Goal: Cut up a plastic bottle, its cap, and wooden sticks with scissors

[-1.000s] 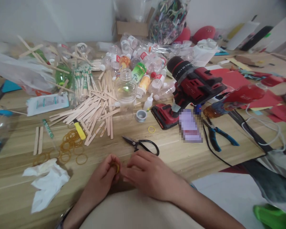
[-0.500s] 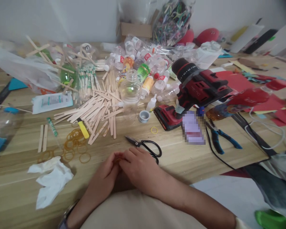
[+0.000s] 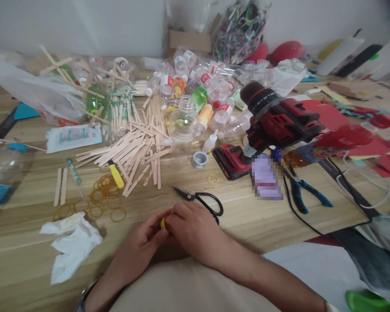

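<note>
Close to my body, at the table's front edge, my left hand [image 3: 144,238] and my right hand [image 3: 193,229] meet with curled fingers. Pinched between them is a small yellow piece [image 3: 163,222] with a curved edge; the fingers cover most of it, so its kind is unclear. Black-handled scissors [image 3: 198,197] lie just beyond my right hand, partly behind it. A yellow rubber band [image 3: 212,178] rests farther back. To the left of my hands are a heap of tan rubber bands [image 3: 104,193] and a crumpled white tissue [image 3: 73,247].
Wooden sticks [image 3: 139,147] lie piled behind the hands, beside a clear cut bottle [image 3: 183,121] and a grey round cap [image 3: 199,159]. A red power drill [image 3: 276,117] stands at the right, near pliers [image 3: 303,190] and cables. Plastic bottles [image 3: 206,89] crowd the back.
More of the yellow piece shows between my fingers, and my left thumb now reaches toward my right fingers. The whole view has shifted slightly; the table items stay put.
</note>
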Available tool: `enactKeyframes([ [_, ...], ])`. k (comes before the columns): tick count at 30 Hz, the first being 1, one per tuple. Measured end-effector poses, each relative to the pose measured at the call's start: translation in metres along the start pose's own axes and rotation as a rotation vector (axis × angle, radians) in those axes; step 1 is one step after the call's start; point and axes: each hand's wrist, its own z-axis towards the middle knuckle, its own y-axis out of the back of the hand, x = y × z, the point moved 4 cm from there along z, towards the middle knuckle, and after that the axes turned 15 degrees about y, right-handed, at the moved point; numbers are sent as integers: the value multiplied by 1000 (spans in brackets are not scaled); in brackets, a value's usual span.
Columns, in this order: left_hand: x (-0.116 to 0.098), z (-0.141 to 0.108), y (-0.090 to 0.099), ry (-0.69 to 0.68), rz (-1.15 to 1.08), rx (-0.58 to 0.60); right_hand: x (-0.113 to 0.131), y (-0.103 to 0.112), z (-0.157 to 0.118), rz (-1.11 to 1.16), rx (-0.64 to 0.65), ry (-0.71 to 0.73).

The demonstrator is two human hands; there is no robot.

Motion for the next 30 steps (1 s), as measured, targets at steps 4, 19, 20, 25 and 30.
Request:
enactKeyframes([
  [4, -1, -1, 1, -55, 77, -17, -1, -1, 2, 15, 8, -6],
  [19, -3, -6, -7, -45, 169, 69, -1, 3, 5, 29, 19, 6],
  [20, -3, -7, -7, -42, 167, 63, -1, 4, 6, 29, 18, 17],
  [25, -5, -9, -7, -33, 75, 73, -1, 7, 9, 19, -9, 67],
  [30, 7, -2, -10, 43, -155, 167, 0, 6, 10, 35, -55, 91],
])
